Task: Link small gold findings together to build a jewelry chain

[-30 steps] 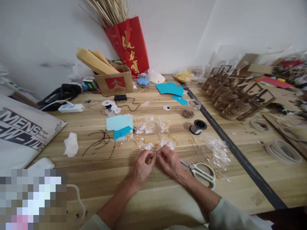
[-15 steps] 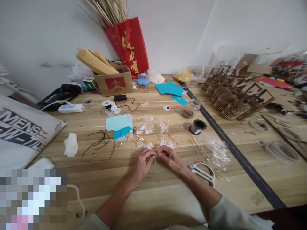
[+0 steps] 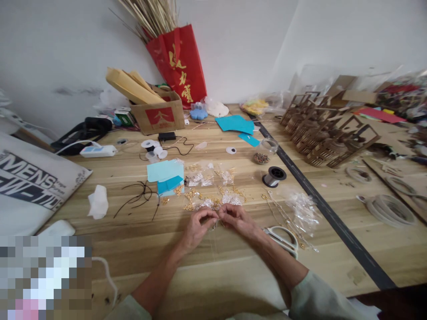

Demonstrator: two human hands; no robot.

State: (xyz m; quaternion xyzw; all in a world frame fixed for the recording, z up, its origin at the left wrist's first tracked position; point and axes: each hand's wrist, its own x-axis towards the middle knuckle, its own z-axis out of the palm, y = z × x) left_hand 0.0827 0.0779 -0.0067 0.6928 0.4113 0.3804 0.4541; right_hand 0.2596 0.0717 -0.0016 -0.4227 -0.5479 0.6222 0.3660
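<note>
The left hand [image 3: 197, 227] and right hand [image 3: 237, 219] are positioned side by side above the light wood-grain counter [image 3: 140, 262], fingertips nearly meeting. On each, thumb and fingers are pinched together. A small, thin, glinting piece [image 3: 213, 227] is located at the left fingertips, hanging just below them; its exact form is too small to tell. What the right fingertips grip cannot be told.

Directly beyond the hands: loose silver-coloured bits [image 3: 231, 197] and loose gold-coloured bits [image 3: 191, 195]. Near the right forearm: scissors with off-white looped handles [image 3: 295, 243]. Farther right: thin gold-and-silver-toned chains [image 3: 279, 208] beside a crumpled clear plastic bag [image 3: 304, 208]. Beyond: a black-flanged spool of silvery wire [image 3: 273, 179].
</note>
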